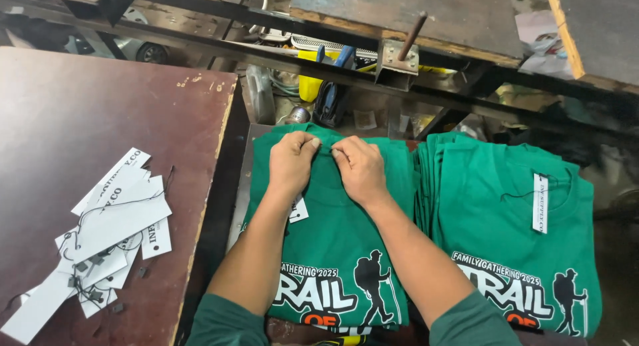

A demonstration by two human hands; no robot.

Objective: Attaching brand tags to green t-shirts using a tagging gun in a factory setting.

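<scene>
Left hand (291, 161) and right hand (359, 169) both pinch the collar of the top green shirt (333, 253) on the near stack, fingertips almost touching. Keeping the collar taut and the grip small would serve best here. A white tag (298, 211) peeks from under the left wrist; whatever sits between the fingertips is hidden. Loose tags (110, 226) lie left on the brown table (100, 106); a tagged stack (519, 233) lies right.

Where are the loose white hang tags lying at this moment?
In the head view, the loose white hang tags lie in a heap on the dark brown table, left of the left hand and the green T-shirt stack it works on.
</scene>
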